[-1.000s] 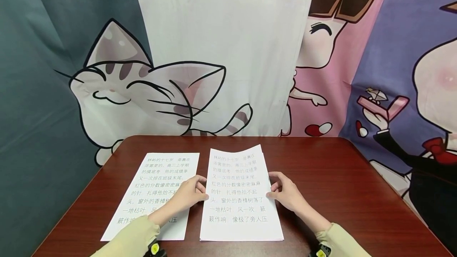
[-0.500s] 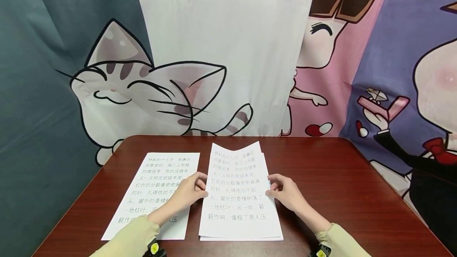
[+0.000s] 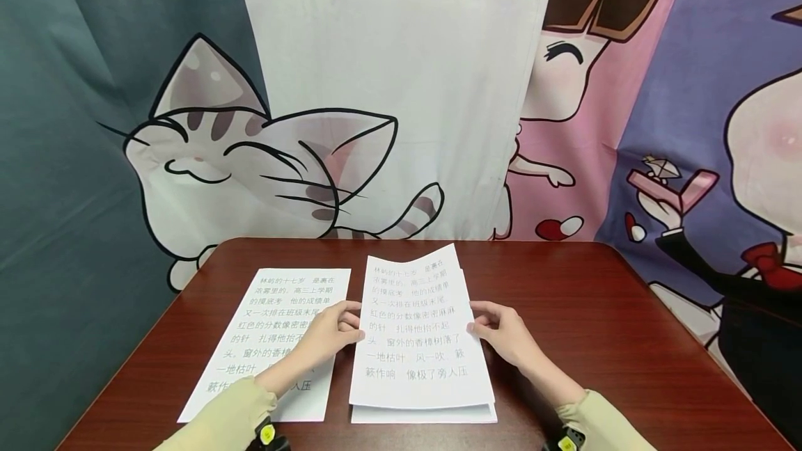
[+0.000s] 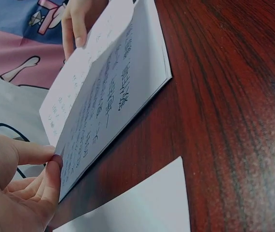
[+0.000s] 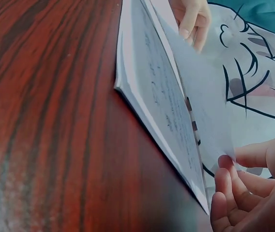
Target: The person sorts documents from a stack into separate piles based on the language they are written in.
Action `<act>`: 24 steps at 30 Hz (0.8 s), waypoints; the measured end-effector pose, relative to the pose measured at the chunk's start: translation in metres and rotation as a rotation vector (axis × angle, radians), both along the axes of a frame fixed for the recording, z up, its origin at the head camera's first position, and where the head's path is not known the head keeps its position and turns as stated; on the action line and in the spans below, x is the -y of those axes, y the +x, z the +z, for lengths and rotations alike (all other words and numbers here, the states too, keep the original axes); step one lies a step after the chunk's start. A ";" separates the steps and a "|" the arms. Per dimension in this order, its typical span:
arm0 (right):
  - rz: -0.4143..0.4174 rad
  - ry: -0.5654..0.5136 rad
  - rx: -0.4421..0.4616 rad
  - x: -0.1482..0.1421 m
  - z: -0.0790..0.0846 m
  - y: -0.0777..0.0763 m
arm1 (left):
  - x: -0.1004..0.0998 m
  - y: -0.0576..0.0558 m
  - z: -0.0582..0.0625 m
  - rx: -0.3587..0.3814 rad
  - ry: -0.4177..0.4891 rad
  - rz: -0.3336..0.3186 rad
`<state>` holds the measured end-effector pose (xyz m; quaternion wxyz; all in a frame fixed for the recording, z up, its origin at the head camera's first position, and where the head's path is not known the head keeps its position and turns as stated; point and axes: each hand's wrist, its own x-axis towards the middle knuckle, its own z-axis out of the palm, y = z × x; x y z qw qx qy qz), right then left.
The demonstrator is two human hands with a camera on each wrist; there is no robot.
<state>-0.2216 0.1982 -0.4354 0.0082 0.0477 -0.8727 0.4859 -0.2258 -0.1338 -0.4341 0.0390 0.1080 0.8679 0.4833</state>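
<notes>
Top sheet (image 3: 410, 339) now higher above the paper stack (image 3: 421, 416), a wider strip of stack visible below.

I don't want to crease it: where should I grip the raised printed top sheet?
Probably take the raised printed top sheet by both long edges, about midway, coming from either side with a thumb-and-finger pinch, as the left hand and right hand do. It sags between them, so one-sided support might let it fold; the gap above the paper pile leaves room for fingers.
</notes>
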 end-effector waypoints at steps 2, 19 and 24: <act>0.007 -0.015 0.000 -0.001 0.001 0.000 | 0.001 0.000 0.000 0.012 0.001 0.001; 0.021 -0.070 0.053 -0.003 0.011 0.001 | 0.003 -0.003 0.003 0.046 0.024 0.054; 0.020 -0.081 0.071 -0.004 0.012 0.000 | 0.006 -0.003 0.005 0.063 0.047 0.052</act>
